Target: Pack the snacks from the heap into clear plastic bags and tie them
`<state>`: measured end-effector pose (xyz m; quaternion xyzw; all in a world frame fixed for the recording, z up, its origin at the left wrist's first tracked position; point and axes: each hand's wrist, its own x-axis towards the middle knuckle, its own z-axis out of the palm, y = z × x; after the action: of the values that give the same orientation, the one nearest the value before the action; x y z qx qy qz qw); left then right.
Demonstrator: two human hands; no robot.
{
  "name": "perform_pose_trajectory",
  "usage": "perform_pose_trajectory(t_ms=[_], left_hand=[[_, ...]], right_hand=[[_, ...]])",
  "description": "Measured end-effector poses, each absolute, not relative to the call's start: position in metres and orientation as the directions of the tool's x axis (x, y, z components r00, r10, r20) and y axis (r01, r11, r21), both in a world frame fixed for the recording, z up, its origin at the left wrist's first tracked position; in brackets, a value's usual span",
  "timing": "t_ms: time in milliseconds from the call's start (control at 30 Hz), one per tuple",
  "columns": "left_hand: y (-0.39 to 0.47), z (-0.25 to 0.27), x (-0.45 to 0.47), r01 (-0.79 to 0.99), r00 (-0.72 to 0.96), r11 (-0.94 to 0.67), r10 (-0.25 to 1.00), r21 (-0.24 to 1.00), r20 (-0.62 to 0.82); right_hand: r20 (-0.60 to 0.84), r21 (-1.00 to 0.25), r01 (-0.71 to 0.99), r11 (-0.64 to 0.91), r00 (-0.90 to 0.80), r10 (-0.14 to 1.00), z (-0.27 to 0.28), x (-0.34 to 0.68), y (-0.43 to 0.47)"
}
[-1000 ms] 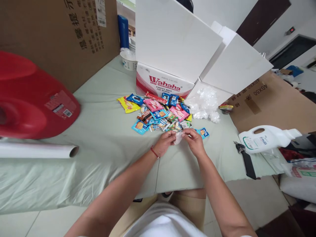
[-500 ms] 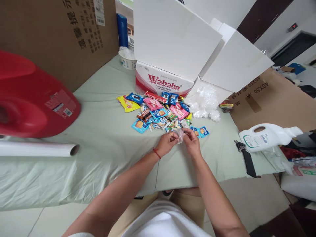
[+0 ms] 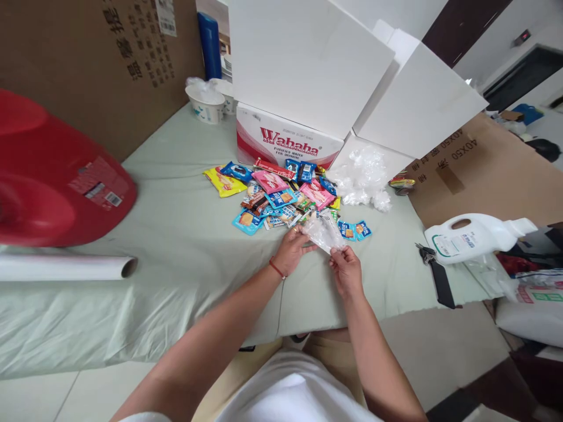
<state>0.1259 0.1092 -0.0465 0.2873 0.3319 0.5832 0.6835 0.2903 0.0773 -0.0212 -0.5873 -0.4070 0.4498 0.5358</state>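
A clear plastic bag (image 3: 324,231) is spread between my two hands, just in front of the snack pile. My left hand (image 3: 294,251) pinches the bag's left corner between thumb and finger, the other fingers loosely extended. On the other side, my right hand (image 3: 346,269) has its fingers closed on the bag's near right edge. Behind the bag lie several wrapped snacks, among them a yellow packet (image 3: 224,181), a pink packet (image 3: 270,181) and a light-blue cracker packet (image 3: 248,221). Two small blue packets (image 3: 354,230) rest to the right of the bag.
A white Wahaba-like lettered carton (image 3: 285,138) stands behind the snacks, beside crumpled clear bags (image 3: 363,179). Left are a red jug (image 3: 65,176) and a white roll (image 3: 65,266). Right are a white bottle (image 3: 475,239) and a black-handled tool (image 3: 441,284). Paper bowls (image 3: 206,105) sit at the back left.
The bag was bunched between my fingertips; now it is opened out flat. My right hand has moved slightly nearer to me and right, and my hands are farther apart.
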Motion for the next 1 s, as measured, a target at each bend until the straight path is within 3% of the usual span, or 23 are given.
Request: perform_pose_trajectory(t_ms=[100, 200, 300, 533, 733, 900, 1000], left_hand=[[0.108, -0.043, 0.124, -0.717, 0.167, 0.248, 0.968, 0.651, -0.185], [0.109, -0.044, 0.123, -0.721, 0.202, 0.279, 0.96, 0.634, -0.192], [0.111, -0.046, 0.121, -0.719, 0.195, 0.27, 0.963, 0.641, -0.186], [0.109, -0.043, 0.121, -0.632, 0.203, 0.218, 0.973, 0.744, -0.113], [0.097, -0.033, 0.137, -0.443, 0.172, 0.148, 0.982, 0.884, -0.078], [0.069, -0.017, 0.145, -0.021, -0.306, 0.017, 0.952, 1.0, -0.022], [0.047, -0.013, 0.149, 0.001, -0.188, 0.054, 0.981, 0.999, -0.052]], right_hand=[[-0.02, -0.998, 0.054, -0.037, 0.299, 0.954, -0.025, 0.288, 0.065], [0.076, -0.983, 0.179, 0.025, 0.283, 0.956, -0.028, 0.29, 0.053], [0.045, -0.981, 0.193, 0.007, 0.193, 0.98, -0.03, 0.297, 0.043], [-0.198, -0.955, -0.262, -0.14, 0.208, 0.958, -0.014, 0.314, 0.05], [-0.271, -0.962, -0.04, -0.27, 0.034, 0.962, -0.004, 0.301, 0.057], [-0.111, -0.991, 0.039, -0.127, 0.278, 0.954, -0.008, 0.287, 0.05], [0.017, -0.986, 0.161, -0.032, 0.291, 0.957, -0.011, 0.276, 0.043]])
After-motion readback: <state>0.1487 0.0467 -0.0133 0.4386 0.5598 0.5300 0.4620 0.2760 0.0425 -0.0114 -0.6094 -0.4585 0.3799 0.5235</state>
